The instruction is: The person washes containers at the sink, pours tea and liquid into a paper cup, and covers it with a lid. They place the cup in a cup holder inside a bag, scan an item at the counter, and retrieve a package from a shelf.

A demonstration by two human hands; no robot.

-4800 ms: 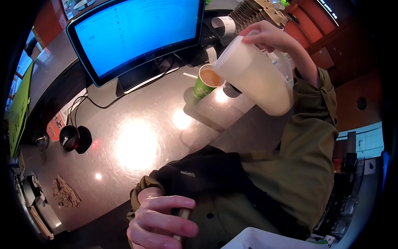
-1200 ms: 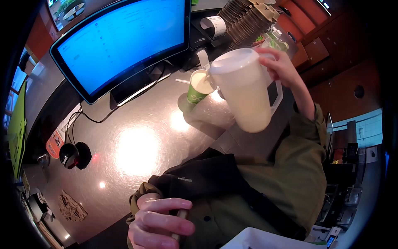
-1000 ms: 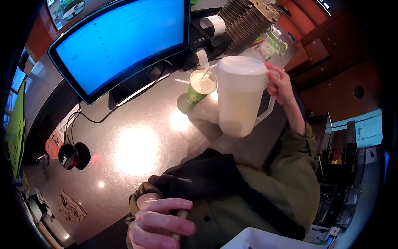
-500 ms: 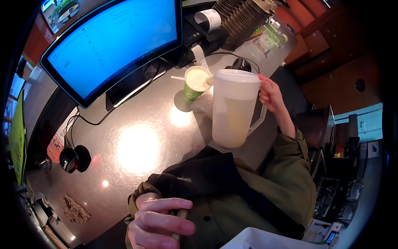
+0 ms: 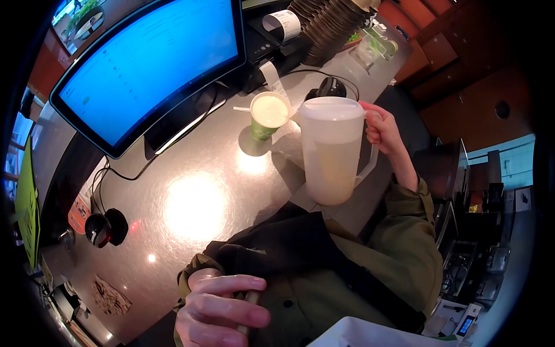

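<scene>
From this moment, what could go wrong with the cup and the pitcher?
The green cup has no lid and looks filled close to its rim, so a bump from the pitcher, held by its handle in the right hand, might spill it. A spill could wet the paper strip behind the cup, or perhaps reach the black device nearby.

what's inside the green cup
The green cup holds a pale, opaque-looking liquid near its top; anything lying below that surface is hidden.
</scene>
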